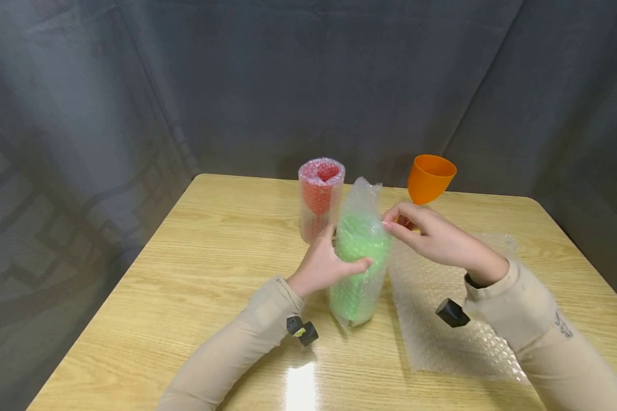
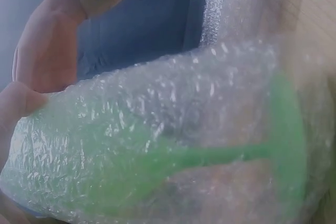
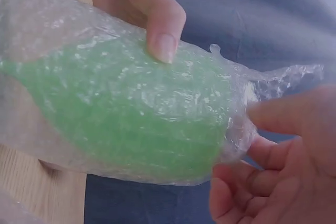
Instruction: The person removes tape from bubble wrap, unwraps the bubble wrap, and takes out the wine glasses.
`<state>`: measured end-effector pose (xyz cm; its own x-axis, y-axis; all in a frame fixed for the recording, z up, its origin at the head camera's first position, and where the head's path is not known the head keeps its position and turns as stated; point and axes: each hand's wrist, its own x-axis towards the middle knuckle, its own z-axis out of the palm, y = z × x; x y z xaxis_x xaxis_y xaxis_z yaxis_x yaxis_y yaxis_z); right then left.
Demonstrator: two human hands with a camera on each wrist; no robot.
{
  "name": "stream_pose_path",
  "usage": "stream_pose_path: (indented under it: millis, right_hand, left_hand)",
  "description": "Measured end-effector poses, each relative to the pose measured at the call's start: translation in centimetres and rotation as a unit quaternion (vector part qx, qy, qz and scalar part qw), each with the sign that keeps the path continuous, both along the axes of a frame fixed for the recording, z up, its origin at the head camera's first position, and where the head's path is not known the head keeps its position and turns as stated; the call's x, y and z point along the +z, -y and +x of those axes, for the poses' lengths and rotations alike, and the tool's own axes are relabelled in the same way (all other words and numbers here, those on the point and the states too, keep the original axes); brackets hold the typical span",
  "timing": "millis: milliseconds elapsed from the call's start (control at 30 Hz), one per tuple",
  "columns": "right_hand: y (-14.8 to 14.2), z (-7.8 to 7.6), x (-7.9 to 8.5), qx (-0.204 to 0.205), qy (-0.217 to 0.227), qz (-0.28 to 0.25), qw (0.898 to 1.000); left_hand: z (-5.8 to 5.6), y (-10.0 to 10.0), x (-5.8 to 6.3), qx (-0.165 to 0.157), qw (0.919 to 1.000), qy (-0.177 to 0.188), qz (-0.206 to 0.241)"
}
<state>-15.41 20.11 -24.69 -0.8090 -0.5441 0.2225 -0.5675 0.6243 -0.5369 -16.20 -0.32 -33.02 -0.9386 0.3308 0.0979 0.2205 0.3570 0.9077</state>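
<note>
A green goblet (image 2: 226, 155) is wrapped in a roll of bubble wrap (image 1: 357, 311), held slightly tilted over the middle of the table. My left hand (image 1: 325, 264) grips the roll around its side, with the thumb across the front. At the upper end, near the goblet's rim, my right hand (image 1: 427, 234) pinches the loose edge of the wrap between thumb and fingers, as the right wrist view shows. Through the plastic, the goblet's bowl (image 3: 131, 114), stem and round foot are visible. The left fingers behind the roll are mostly hidden.
Behind the left hand stands a red goblet (image 1: 317, 197) rolled in bubble wrap. An orange goblet (image 1: 425, 181) stands unwrapped behind the right hand, which hides its lower part. A flat bubble wrap sheet (image 1: 442, 331) lies on the wooden table (image 1: 185, 274) at right, partly under the right forearm.
</note>
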Motion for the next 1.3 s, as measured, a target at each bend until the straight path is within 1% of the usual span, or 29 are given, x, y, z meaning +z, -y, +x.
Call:
stream_pose_path:
  millis: [133, 200, 233, 367, 467, 500, 633, 767, 900, 1033, 1133, 1300]
  right_hand:
    - [-0.03, -0.11, -0.43, 0.008, -0.028, -0.09, 0.996]
    - [-0.06, -0.28, -0.57, 0.009, -0.037, -0.119, 0.992]
    - [-0.07, -0.31, -0.59, 0.001, -0.031, -0.126, 0.992]
    - [0.07, -0.16, -0.42, -0.037, -0.001, -0.095, 0.995]
    - [0.24, 0.11, -0.18, -0.047, 0.008, -0.066, 0.997]
    - [0.29, 0.18, -0.14, -0.045, 0.005, -0.059, 0.997]
    - [0.23, 0.37, -0.13, -0.026, -0.028, -0.043, 0.998]
    - [-0.02, 0.53, -0.29, -0.005, -0.041, -0.041, 0.998]
    - [-0.31, 0.36, -0.45, 0.011, -0.051, -0.059, 0.997]
    - [-0.54, 0.14, -0.47, 0.006, -0.06, -0.092, 0.994]
    - [-0.58, 0.11, -0.38, -0.009, -0.053, -0.11, 0.992]
    - [-0.6, -0.1, -0.6, -0.021, -0.03, -0.151, 0.988]
  left_hand:
    - [-0.31, 0.15, -0.12, -0.006, 0.9996, 0.009, 0.025]
    - [-0.42, 0.18, -0.2, -0.01, 0.9993, 0.01, 0.034]
    - [-0.45, 0.18, -0.23, -0.012, 0.9991, 0.011, 0.039]
    - [-0.4, 0.18, -0.2, -0.016, 0.9991, 0.012, 0.037]
    - [-0.33, 0.22, -0.11, -0.018, 0.999, 0.011, 0.041]
    - [-0.32, 0.22, -0.1, -0.017, 0.9989, 0.011, 0.041]
    - [-0.33, 0.25, -0.1, -0.018, 0.999, 0.01, 0.039]
    - [-0.41, 0.25, -0.17, -0.015, 0.9992, 0.011, 0.035]
    - [-0.55, 0.28, -0.24, -0.015, 0.999, 0.012, 0.039]
    - [-0.63, 0.37, -0.26, -0.017, 0.9984, 0.019, 0.05]
    - [-0.63, 0.39, -0.22, -0.021, 0.9979, 0.026, 0.055]
    - [-0.55, 0.37, -0.13, -0.024, 0.9971, 0.041, 0.059]
